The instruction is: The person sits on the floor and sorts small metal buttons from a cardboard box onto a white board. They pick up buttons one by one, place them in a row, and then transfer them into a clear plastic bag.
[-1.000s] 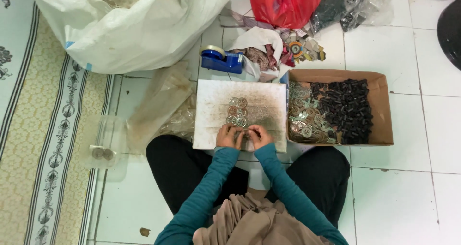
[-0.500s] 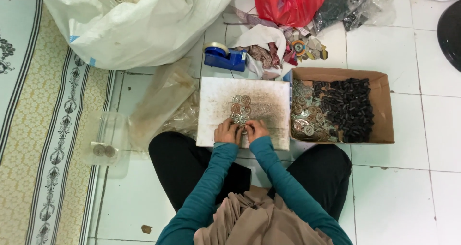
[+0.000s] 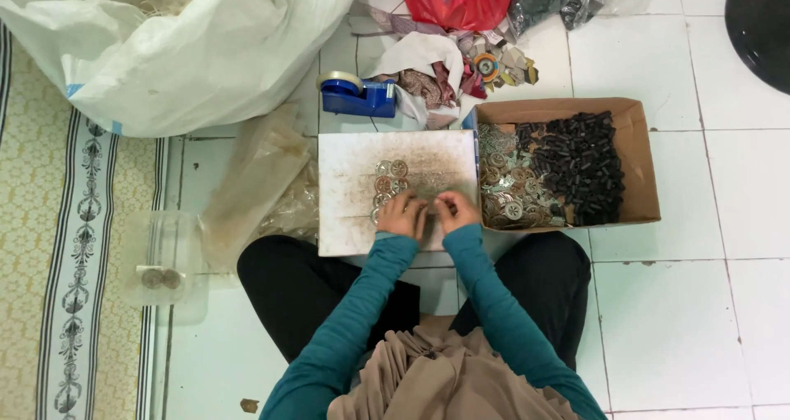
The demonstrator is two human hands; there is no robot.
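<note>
Seated on white floor tiles [image 3: 658, 321], both hands at the near edge of a white board [image 3: 350, 218]. Left hand [image 3: 403, 216] and right hand [image 3: 455, 211] close together, fingers curled inward and seemingly pinching one of the small round discs [image 3: 388, 181]; exact grip too small to tell. Discs laid in short rows on the board, just beyond the fingertips. More discs and dark cylinders heaped in a cardboard box [image 3: 642, 161] at right. Blue tape dispenser [image 3: 355, 95] farther off; white sack [image 3: 197, 50] far left. Best handled with a light pinch, each disc set flat and snug beside its neighbour, rows kept undisturbed.
</note>
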